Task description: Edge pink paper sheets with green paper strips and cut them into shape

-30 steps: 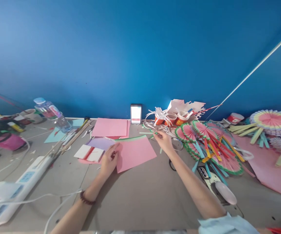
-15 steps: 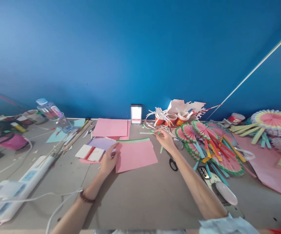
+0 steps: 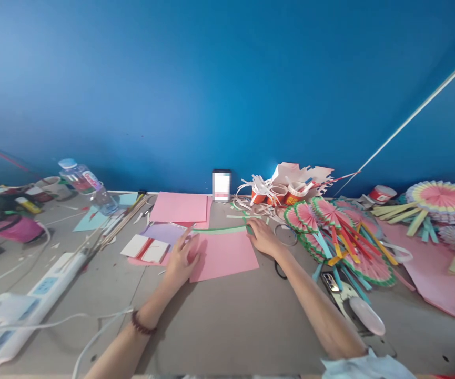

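Observation:
A pink paper sheet [image 3: 223, 255] lies in front of me, with a narrow green strip [image 3: 221, 229] along its far edge. My left hand [image 3: 182, 258] rests over the sheet's left edge, thumb and fingers apart. At the far right corner, the fingertips of my right hand [image 3: 264, 237] touch the sheet near the strip's end; the fingers are bent downward and the thumb is hidden. Loose pale green strips [image 3: 246, 216] lie just beyond that hand. Black-handled scissors [image 3: 280, 270] are partly covered by my right forearm.
Pink sheets [image 3: 178, 206], a purple sheet [image 3: 162, 233] and a white-and-red packet [image 3: 145, 248] lie left. Folded paper fans [image 3: 332, 213], a phone [image 3: 331, 281] and a white mouse [image 3: 366, 316] are right. Red cups [image 3: 276, 192], a bottle [image 3: 81, 179] and a power strip [image 3: 40, 295] stand around.
My right hand has come back from the loose strips to the pink sheet's far right corner. My left hand has shifted slightly right, its fingers more spread. The sheet has moved slightly right.

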A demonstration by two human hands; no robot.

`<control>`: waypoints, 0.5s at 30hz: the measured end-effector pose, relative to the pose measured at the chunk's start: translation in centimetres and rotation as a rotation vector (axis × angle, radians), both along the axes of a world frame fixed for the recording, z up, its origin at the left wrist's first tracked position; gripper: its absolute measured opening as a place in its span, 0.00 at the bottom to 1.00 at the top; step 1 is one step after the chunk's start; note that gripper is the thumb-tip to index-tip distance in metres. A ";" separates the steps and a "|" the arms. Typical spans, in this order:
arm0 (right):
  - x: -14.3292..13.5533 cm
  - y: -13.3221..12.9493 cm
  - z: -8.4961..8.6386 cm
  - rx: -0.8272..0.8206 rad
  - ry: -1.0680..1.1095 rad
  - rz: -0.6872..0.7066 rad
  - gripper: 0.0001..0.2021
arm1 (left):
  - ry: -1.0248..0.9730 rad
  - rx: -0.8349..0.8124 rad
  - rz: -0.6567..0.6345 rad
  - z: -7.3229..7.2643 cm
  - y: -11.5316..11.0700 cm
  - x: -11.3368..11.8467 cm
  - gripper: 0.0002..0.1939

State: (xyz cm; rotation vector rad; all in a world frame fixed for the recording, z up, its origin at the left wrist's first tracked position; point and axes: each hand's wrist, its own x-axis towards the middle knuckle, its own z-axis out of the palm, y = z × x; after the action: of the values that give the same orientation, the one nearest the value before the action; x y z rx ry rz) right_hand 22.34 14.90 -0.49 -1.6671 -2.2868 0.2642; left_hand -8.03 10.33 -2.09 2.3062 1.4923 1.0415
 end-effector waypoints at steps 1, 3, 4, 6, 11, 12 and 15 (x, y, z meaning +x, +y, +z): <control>0.1 0.1 -0.2 -0.001 -0.013 0.001 0.19 | 0.042 0.024 -0.017 0.1 0.0 0.0 0.19; 0.4 0.2 -0.5 -0.015 -0.028 -0.013 0.22 | 0.114 0.050 -0.054 0.1 -0.1 0.0 0.16; 0.6 0.3 -0.7 -0.024 -0.032 -0.023 0.22 | 0.142 0.052 -0.072 0.0 -0.1 0.0 0.15; 0.9 0.4 -1.0 -0.043 -0.034 -0.040 0.23 | 0.186 0.051 -0.096 -0.3 -0.1 0.0 0.15; 1.0 0.5 -1.1 -0.014 -0.036 -0.066 0.25 | 0.245 0.010 -0.114 -1.0 -0.1 0.0 0.16; 0.8 0.5 -1.0 0.005 -0.047 -0.070 0.27 | 0.252 -0.002 -0.113 -1.0 -0.2 0.0 0.17; 0.2 0.2 -0.3 0.061 -0.092 -0.073 0.29 | 0.262 -0.031 -0.116 -0.8 -0.2 0.0 0.18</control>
State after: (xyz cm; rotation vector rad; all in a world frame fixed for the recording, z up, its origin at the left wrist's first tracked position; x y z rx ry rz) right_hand 22.59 15.08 -0.77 -1.7609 -2.2692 0.1025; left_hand -8.05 10.10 -2.86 2.5511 1.4280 0.7032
